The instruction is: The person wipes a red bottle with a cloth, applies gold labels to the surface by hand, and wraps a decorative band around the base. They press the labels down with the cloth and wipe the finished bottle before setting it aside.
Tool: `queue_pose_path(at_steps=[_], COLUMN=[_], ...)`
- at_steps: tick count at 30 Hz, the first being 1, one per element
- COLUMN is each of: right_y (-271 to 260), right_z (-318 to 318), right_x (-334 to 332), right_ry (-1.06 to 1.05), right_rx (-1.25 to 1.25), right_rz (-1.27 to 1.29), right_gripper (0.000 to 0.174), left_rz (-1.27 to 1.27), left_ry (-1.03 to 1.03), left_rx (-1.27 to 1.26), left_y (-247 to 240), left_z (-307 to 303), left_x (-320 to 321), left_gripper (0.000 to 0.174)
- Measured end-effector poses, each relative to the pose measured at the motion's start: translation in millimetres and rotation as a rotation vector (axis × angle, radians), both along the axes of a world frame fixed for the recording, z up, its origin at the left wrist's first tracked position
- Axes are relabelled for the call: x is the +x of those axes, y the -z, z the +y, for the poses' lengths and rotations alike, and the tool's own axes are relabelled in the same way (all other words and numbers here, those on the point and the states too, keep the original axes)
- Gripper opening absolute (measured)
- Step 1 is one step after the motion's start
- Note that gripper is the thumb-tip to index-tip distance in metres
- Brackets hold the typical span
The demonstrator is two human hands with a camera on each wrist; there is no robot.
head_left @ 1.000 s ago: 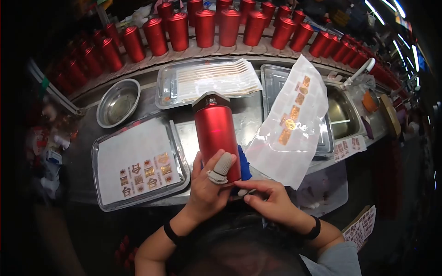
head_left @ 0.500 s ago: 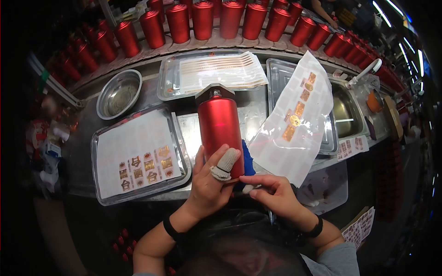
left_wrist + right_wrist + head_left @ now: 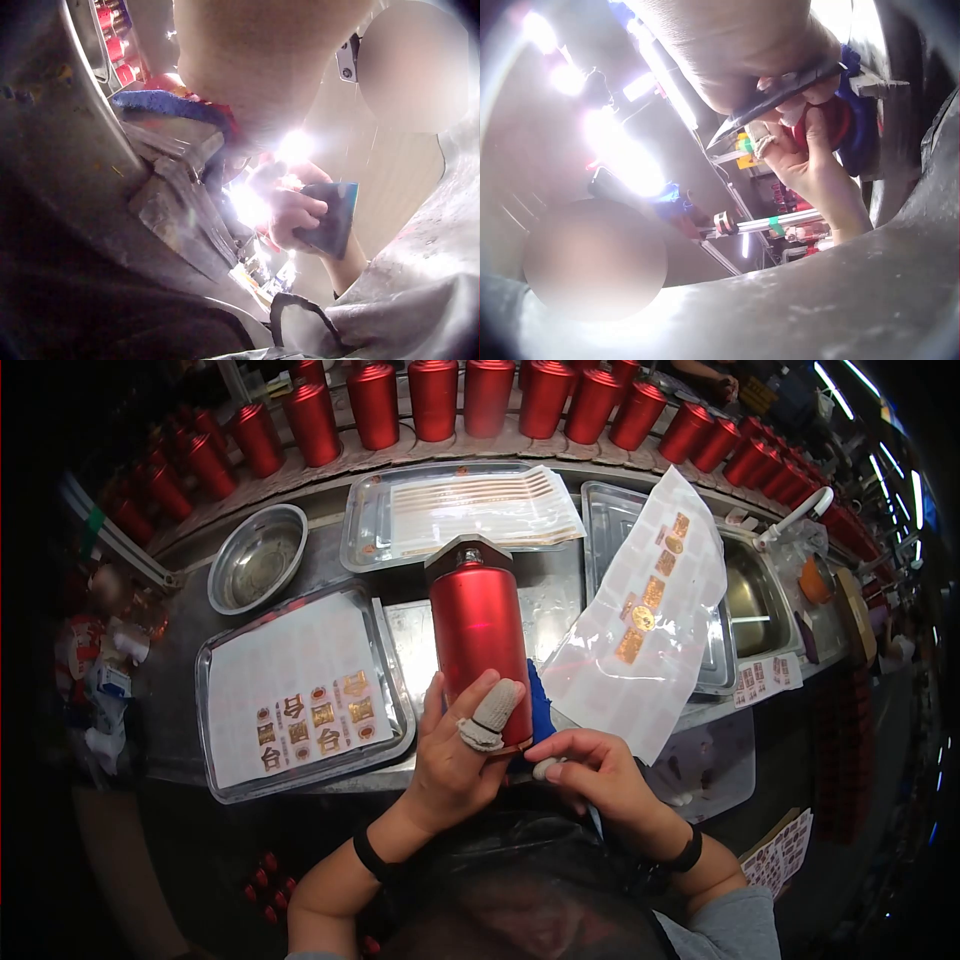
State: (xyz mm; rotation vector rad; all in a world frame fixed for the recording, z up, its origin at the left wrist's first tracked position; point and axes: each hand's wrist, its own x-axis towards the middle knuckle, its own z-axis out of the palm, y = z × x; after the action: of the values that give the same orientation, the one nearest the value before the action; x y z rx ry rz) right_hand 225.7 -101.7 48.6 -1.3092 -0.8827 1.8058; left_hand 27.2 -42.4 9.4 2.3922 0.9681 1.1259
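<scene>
A glossy red bottle stands tilted before me, its neck against a dark angular holder. My left hand grips it near the base; one finger wears a knitted cloth cover. Just right of the base is my right hand, fingers bent, with another cloth finger cover. In the left wrist view this hand holds a thin, flat, dark plate, seen nearly edge-on in the right wrist view. Blue cloth lies beside the bottle.
A tray at left bears a decal sheet. A steel bowl and another tray stand behind. At right, a long gold-printed sheet overlaps a tray near the sink. Several red bottles line the back.
My right hand has drawn slightly right, its index fingertip moving off the bottle's base edge. The left hand keeps its grip on the bottle. The head view has shifted, and the back row stands farther left.
</scene>
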Motion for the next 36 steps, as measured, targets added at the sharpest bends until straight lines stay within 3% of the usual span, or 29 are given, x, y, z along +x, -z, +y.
queue_pose_path(at_steps=[11, 20, 36], right_y=[4.1, 13.9, 16.0], right_z=[3.0, 11.0, 15.2], right_x=[-7.4, -26.6, -28.3], right_ry=[0.029, 0.144, 0.161], right_rx=[0.083, 0.263, 0.189], right_rz=[-0.005, -0.315, -0.233], right_gripper=[0.018, 0.015, 0.007], left_rz=[-0.029, -0.083, -0.247], left_ry=[0.049, 0.015, -0.127], left_rx=[-0.043, -0.174, -0.403], left_y=[-1.0, -2.5, 5.1], left_z=[0.0, -8.3, -11.2], left_x=[-4.4, -20.8, -4.0], left_gripper=[0.068, 0.078, 0.095])
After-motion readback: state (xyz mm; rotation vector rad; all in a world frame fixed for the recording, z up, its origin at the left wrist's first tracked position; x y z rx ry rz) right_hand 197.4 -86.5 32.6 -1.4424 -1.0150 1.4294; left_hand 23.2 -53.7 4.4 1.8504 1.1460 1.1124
